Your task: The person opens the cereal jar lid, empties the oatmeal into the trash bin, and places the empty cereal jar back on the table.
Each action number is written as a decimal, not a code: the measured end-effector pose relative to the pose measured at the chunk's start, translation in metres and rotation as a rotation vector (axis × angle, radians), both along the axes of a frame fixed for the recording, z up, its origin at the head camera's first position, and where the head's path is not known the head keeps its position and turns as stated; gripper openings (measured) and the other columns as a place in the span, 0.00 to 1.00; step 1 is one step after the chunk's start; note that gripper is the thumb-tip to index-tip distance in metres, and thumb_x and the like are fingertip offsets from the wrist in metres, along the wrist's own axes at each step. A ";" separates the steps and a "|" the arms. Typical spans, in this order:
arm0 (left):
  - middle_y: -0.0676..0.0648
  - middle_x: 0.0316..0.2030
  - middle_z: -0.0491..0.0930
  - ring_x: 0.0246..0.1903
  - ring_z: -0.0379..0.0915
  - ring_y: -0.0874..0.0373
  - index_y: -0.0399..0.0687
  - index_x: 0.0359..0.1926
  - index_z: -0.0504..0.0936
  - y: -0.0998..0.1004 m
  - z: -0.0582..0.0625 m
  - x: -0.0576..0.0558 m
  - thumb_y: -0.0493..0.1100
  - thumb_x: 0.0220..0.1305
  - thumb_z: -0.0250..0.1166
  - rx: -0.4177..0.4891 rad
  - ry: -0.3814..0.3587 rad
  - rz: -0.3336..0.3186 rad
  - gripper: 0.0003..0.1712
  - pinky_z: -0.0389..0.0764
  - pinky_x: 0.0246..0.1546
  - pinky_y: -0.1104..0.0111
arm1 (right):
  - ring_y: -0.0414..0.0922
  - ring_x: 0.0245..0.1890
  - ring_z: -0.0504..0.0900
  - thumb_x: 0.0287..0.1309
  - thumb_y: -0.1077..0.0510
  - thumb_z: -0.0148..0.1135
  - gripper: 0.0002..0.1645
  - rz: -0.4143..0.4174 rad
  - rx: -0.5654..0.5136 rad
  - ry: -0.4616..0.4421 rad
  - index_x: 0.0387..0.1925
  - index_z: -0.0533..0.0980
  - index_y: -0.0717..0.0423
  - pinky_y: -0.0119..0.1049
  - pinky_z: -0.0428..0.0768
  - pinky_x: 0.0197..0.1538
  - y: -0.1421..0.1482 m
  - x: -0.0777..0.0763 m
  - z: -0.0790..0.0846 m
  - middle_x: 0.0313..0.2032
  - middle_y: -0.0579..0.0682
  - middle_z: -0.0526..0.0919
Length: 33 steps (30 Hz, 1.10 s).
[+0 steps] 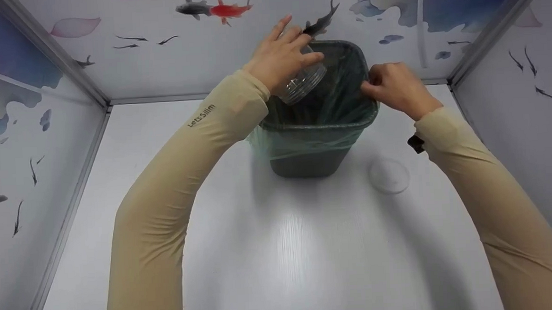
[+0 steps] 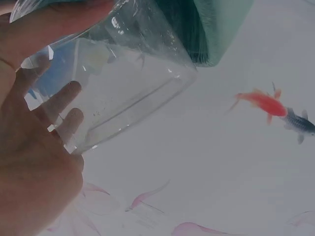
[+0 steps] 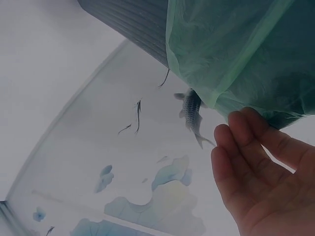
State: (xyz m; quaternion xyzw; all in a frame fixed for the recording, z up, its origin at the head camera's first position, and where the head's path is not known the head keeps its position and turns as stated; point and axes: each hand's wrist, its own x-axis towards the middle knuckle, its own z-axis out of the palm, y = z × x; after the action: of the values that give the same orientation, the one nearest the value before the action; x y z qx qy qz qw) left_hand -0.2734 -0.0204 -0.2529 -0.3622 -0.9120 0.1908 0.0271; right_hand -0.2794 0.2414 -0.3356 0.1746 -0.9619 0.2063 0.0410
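Note:
My left hand (image 1: 278,57) grips a clear plastic jar (image 2: 133,93), tilted with its ringed mouth over the left part of a dark grey trash bin (image 1: 307,166). Apart from small specks, the jar's clear wall shows nothing inside. A thin green garbage bag (image 1: 310,142) lines the bin and folds down over its rim. At the bin's right rim, my right hand (image 1: 399,89) pinches the bagged edge, thumb on the inner side and fingers outside. Seen from the right wrist, its fingertips (image 3: 238,120) are right at the green bag (image 3: 221,54).
A clear round lid (image 1: 389,175) lies flat on the white table (image 1: 280,248), to the right of the bin. Panels printed with fish, leaves and petals enclose the table; the back panel (image 1: 151,72) rises behind the bin, with side panels left and right.

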 end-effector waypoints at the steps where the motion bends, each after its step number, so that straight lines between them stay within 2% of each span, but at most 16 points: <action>1: 0.42 0.70 0.56 0.71 0.43 0.46 0.63 0.73 0.57 -0.001 -0.001 0.000 0.37 0.55 0.72 -0.004 0.014 0.001 0.49 0.29 0.69 0.54 | 0.52 0.24 0.73 0.61 0.55 0.52 0.17 0.004 -0.001 0.004 0.28 0.77 0.66 0.41 0.70 0.27 0.000 0.000 0.000 0.24 0.58 0.78; 3: 0.42 0.71 0.54 0.71 0.43 0.46 0.63 0.74 0.56 -0.003 -0.003 -0.002 0.36 0.58 0.70 -0.009 0.058 -0.009 0.47 0.29 0.69 0.54 | 0.51 0.23 0.73 0.61 0.55 0.53 0.16 0.006 -0.007 0.014 0.27 0.77 0.65 0.41 0.70 0.27 -0.001 0.000 -0.001 0.24 0.57 0.78; 5: 0.43 0.72 0.52 0.72 0.41 0.47 0.64 0.74 0.55 -0.002 -0.008 -0.003 0.34 0.62 0.66 -0.040 0.141 -0.026 0.46 0.31 0.70 0.54 | 0.52 0.23 0.74 0.61 0.55 0.52 0.16 0.003 -0.008 0.020 0.27 0.76 0.64 0.42 0.70 0.27 -0.001 0.000 -0.003 0.24 0.57 0.78; 7: 0.44 0.74 0.48 0.72 0.39 0.48 0.64 0.75 0.51 0.001 -0.012 -0.004 0.33 0.64 0.64 -0.129 0.227 -0.053 0.46 0.31 0.70 0.54 | 0.52 0.23 0.74 0.61 0.55 0.52 0.17 -0.001 -0.009 0.017 0.26 0.76 0.64 0.42 0.70 0.27 0.000 0.000 -0.003 0.24 0.57 0.78; 11: 0.45 0.75 0.44 0.73 0.35 0.49 0.66 0.76 0.46 0.008 -0.019 -0.002 0.32 0.66 0.60 -0.280 0.353 -0.137 0.47 0.33 0.70 0.54 | 0.52 0.24 0.74 0.62 0.55 0.52 0.17 -0.011 0.001 0.004 0.26 0.76 0.64 0.42 0.70 0.27 0.001 0.000 -0.002 0.24 0.58 0.78; 14: 0.46 0.75 0.44 0.73 0.35 0.50 0.66 0.76 0.45 0.011 -0.022 -0.001 0.32 0.67 0.60 -0.324 0.397 -0.173 0.47 0.33 0.70 0.54 | 0.52 0.23 0.73 0.62 0.55 0.52 0.17 -0.005 0.003 0.008 0.26 0.76 0.65 0.42 0.69 0.27 0.000 0.000 -0.002 0.24 0.58 0.78; 17: 0.47 0.75 0.44 0.73 0.34 0.50 0.67 0.76 0.45 0.012 -0.022 0.000 0.33 0.67 0.60 -0.348 0.439 -0.159 0.47 0.33 0.70 0.54 | 0.52 0.22 0.73 0.62 0.55 0.53 0.17 0.001 -0.002 0.023 0.26 0.76 0.65 0.41 0.69 0.26 0.000 -0.001 -0.002 0.23 0.58 0.78; 22: 0.46 0.74 0.45 0.73 0.34 0.49 0.67 0.76 0.47 0.011 -0.023 0.002 0.33 0.66 0.61 -0.346 0.394 -0.133 0.47 0.32 0.69 0.52 | 0.52 0.23 0.73 0.61 0.55 0.53 0.16 0.000 -0.009 0.032 0.26 0.76 0.65 0.42 0.69 0.27 -0.002 0.000 -0.002 0.23 0.58 0.78; 24: 0.45 0.74 0.48 0.73 0.36 0.49 0.67 0.75 0.50 0.009 -0.025 0.003 0.32 0.66 0.61 -0.313 0.365 -0.131 0.46 0.32 0.70 0.53 | 0.52 0.23 0.73 0.61 0.55 0.53 0.16 -0.001 -0.008 0.034 0.25 0.76 0.65 0.42 0.69 0.27 -0.002 0.000 -0.002 0.23 0.57 0.77; 27: 0.44 0.72 0.53 0.72 0.42 0.48 0.66 0.74 0.53 0.005 -0.025 0.003 0.36 0.65 0.63 -0.210 0.293 -0.115 0.44 0.33 0.70 0.54 | 0.52 0.23 0.72 0.60 0.55 0.53 0.16 -0.003 -0.009 0.034 0.25 0.76 0.65 0.42 0.69 0.27 -0.002 0.000 -0.002 0.23 0.57 0.77; 31: 0.40 0.69 0.58 0.70 0.48 0.44 0.58 0.74 0.53 -0.004 -0.021 0.002 0.45 0.56 0.72 -0.040 0.168 -0.092 0.50 0.34 0.70 0.55 | 0.52 0.23 0.72 0.61 0.55 0.52 0.16 0.002 -0.014 0.027 0.25 0.75 0.65 0.42 0.68 0.27 -0.002 0.000 -0.002 0.23 0.57 0.76; 33: 0.38 0.67 0.61 0.67 0.52 0.42 0.53 0.73 0.55 -0.009 -0.019 0.001 0.46 0.51 0.74 0.020 0.138 -0.097 0.52 0.41 0.70 0.55 | 0.52 0.24 0.72 0.62 0.55 0.51 0.17 0.004 -0.016 0.014 0.26 0.75 0.65 0.43 0.68 0.28 0.000 0.001 -0.002 0.23 0.57 0.76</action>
State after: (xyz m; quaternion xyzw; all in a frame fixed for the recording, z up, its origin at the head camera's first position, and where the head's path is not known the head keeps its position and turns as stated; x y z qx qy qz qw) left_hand -0.2728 -0.0298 -0.2718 -0.3919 -0.8911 0.2047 0.1025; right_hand -0.2789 0.2409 -0.3375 0.1775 -0.9595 0.2131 0.0486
